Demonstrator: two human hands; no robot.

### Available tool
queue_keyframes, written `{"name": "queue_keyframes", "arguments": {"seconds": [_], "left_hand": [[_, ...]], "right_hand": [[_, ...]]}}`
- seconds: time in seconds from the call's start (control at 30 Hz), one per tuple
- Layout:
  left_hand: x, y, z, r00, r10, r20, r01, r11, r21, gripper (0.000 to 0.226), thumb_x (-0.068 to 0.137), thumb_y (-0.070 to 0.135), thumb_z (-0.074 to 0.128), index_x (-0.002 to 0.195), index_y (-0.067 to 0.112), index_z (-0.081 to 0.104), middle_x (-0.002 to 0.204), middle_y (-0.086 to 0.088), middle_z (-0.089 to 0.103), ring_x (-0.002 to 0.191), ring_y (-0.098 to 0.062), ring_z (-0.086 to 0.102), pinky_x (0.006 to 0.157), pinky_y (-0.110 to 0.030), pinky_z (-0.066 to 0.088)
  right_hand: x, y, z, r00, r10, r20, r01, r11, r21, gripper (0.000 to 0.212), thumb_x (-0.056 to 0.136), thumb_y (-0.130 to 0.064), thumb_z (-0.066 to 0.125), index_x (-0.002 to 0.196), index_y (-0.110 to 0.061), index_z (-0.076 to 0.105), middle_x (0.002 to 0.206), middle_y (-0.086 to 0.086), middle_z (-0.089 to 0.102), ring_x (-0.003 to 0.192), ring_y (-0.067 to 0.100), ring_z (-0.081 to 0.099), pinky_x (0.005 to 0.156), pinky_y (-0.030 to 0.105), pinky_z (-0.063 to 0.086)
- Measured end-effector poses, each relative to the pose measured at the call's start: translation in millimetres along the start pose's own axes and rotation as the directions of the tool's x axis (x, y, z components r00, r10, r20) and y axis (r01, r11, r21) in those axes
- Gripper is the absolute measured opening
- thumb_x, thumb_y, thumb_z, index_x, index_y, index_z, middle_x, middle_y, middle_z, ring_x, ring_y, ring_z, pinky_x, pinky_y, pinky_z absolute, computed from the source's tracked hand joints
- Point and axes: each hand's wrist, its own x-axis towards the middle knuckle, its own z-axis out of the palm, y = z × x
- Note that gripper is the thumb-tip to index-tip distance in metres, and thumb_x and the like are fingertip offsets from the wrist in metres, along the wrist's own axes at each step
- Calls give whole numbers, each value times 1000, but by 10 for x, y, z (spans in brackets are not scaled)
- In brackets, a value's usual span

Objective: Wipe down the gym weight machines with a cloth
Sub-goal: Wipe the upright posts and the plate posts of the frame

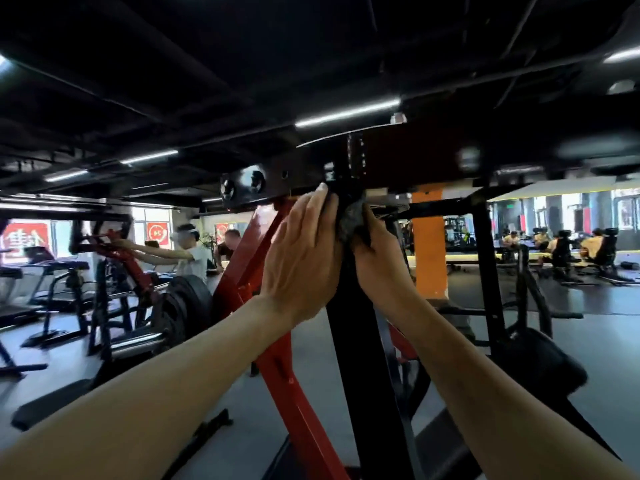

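Black crossbeam (pixel 311 174) and red strut (pixel 249 258) crowd fingers (pixel 320 209).

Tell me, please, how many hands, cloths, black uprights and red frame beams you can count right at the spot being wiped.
Hands: 2, the left hand and the right hand, both on the upright
Dark cloth: 1, between the hands
Black upright: 1
Red frame beams: 2, which cross beside the upright
Total: 6

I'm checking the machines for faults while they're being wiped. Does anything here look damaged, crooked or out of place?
Nothing stands out. Both hands are up on the black upright post just under the top crossbeam: the right hand grips the dark cloth against it, the left hand lies beside it. The red frame looks intact.
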Motion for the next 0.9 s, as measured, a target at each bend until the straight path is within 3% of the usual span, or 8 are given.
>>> {"name": "queue_keyframes", "arguments": {"seconds": [0.1, 0.23, 0.37, 0.5, 0.57, 0.67, 0.73, 0.9], "left_hand": [[-1, -65, -23, 985, 62, 161, -72, 996, 60, 59, 109, 35, 13, 161, 7, 20, 167, -22, 13, 155, -33, 14, 125, -43, 18], [73, -99, -112, 997, 67, 48, -70, 996, 60, 50, 107, 28, 36, 149, 3, 47, 155, -22, 42, 144, -33, 38, 119, -41, 33], [106, 13, -235, 992, -8, 129, 9, 1000, -4, 52, 101, 23, 50, 147, 1, 47, 156, -21, 38, 148, -33, 32, 119, -42, 34], [15, 77, -342, 971, -9, 239, 19, 999, -36, 63, 93, 13, 58, 151, 0, 40, 160, -18, 30, 153, -30, 21, 124, -37, 20], [-8, 61, -393, 958, 56, 280, -44, 998, -49, 67, 92, 12, 59, 153, -1, 36, 160, -16, 31, 153, -28, 21, 124, -37, 22], [48, 16, -429, 953, 108, 282, -90, 993, -76, 66, 96, 14, 53, 156, -2, 29, 161, -15, 31, 154, -26, 21, 124, -39, 28], [98, -5, -468, 953, 85, 292, -57, 993, -104, 63, 97, 13, 49, 156, -2, 29, 161, -14, 32, 154, -25, 22, 122, -39, 30], [-54, -19, -527, 887, 150, 437, -90, 984, -155, 73, 87, 13, 27, 158, -1, 20, 164, -14, 20, 156, -26, 13, 125, -40, 25]], "right_hand": [[210, -152, 8, 996, 93, -5, -93, 993, 67, 31, 105, -7, 46, 131, -20, 57, 101, -13, 68, 90, -4, 66, 68, 6, 48], [194, -197, -3, 997, 75, -10, -75, 996, 40, 27, 104, -6, 49, 125, -18, 60, 104, -9, 70, 93, -3, 67, 74, 11, 52], [41, -92, 45, 998, 23, -50, -29, 992, -123, 41, 102, -11, 54, 142, -16, 52, 122, 0, 68, 112, 10, 64, 95, 29, 55], [-471, 112, 103, 994, 78, -78, -98, 946, -308, 59, 103, -14, 50, 158, -21, 29, 150, 0, 48, 138, 20, 43, 115, 40, 40], [-518, 120, 62, 996, 51, -68, -72, 935, -348, 58, 103, -17, 46, 158, -22, 29, 149, -1, 50, 136, 21, 45, 114, 42, 42], [-169, -41, 55, 1000, -5, -21, -2, 951, -309, 57, 100, -46, 35, 154, -27, 33, 135, 0, 61, 121, 22, 60, 99, 47, 54], [-2, -118, 72, 999, -31, -31, 19, 949, -315, 66, 96, -59, 26, 154, -27, 31, 139, 2, 59, 121, 24, 60, 98, 47, 54], [-516, -1, 115, 997, -55, -47, 31, 913, -408, 65, 103, -20, 45, 162, -19, 17, 165, 0, 25, 149, 17, 31, 118, 41, 37]]}}
